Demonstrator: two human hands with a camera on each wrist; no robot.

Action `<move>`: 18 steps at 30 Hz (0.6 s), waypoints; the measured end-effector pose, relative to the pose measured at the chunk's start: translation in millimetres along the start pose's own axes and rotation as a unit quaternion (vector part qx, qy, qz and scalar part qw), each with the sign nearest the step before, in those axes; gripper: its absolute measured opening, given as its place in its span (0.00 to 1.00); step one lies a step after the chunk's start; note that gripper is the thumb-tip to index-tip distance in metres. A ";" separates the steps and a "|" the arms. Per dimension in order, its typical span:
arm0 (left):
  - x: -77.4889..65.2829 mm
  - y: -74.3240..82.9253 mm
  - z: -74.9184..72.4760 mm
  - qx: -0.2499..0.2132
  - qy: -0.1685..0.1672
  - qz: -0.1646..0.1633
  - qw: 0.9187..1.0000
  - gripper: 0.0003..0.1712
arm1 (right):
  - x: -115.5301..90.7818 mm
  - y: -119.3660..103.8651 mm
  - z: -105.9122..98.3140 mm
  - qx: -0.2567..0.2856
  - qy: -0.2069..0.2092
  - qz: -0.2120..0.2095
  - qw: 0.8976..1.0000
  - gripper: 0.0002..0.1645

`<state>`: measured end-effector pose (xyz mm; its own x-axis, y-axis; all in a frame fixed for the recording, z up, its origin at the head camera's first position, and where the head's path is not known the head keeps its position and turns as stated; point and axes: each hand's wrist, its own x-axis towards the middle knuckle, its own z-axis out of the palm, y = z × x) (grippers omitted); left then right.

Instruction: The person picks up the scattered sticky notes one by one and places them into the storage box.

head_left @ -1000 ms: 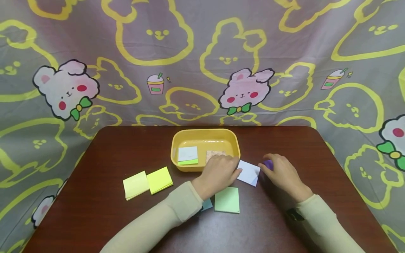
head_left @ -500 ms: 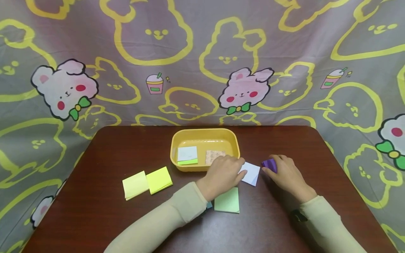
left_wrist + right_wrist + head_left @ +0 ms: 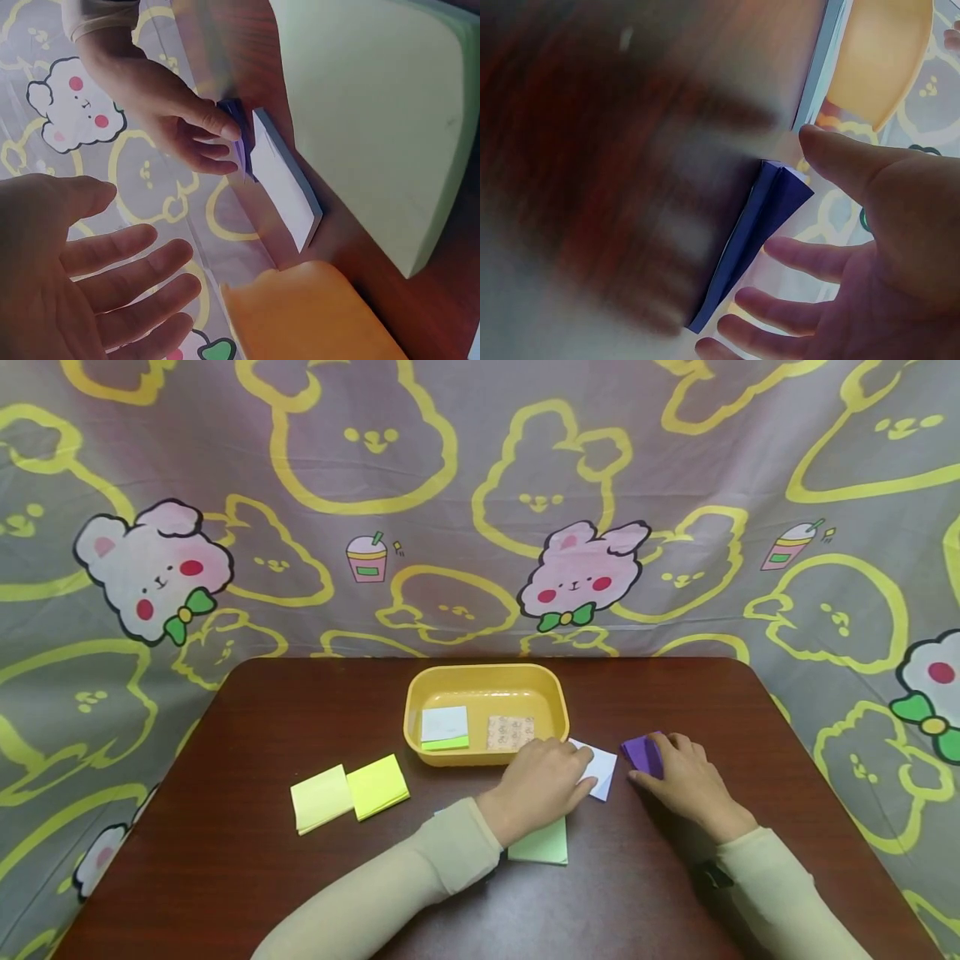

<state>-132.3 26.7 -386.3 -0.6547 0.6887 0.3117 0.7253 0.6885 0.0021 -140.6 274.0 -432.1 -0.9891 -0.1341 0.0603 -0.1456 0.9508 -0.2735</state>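
Note:
My left hand hovers over the table in front of the yellow bin, partly covering a white sticky-note pad. In the left wrist view its fingers are spread loosely and hold nothing. On the right, my right hand is beside a purple sticky-note pad, thumb apart from the fingers. The right wrist view has the purple pad with its top sheet lifted at one side, close to the index fingertip; whether they touch I cannot tell. A pale green pad lies below my left hand, partly hidden.
The yellow bin holds a white-and-green pad and a patterned beige pad. Two yellow pads lie at the left, overlapping at their edges. Behind the table hangs a printed curtain.
My left hand has shifted slightly right and toward me, uncovering the beige pad. The right hand has drawn back to the right, so more of the purple pad shows.

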 end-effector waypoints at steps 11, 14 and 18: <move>-1.3 7.0 7.3 0.018 -0.004 0.019 1.000 0.14 | 0.7 2.2 0.7 -0.015 0.002 -0.005 1.000 0.43; -1.8 7.8 9.7 0.022 -0.002 0.024 0.999 0.14 | 1.4 2.6 1.2 -0.015 -0.003 -0.003 1.000 0.44; -2.2 8.2 11.8 0.023 0.002 0.026 0.999 0.14 | 3.6 3.4 2.0 -0.020 -0.004 -0.006 1.000 0.43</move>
<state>-127.4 33.5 -398.1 -0.6155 0.7230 0.3137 0.7474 0.6617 -0.0585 -144.8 276.2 -434.8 -0.9875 -0.1477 0.0559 -0.1568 0.9593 -0.2349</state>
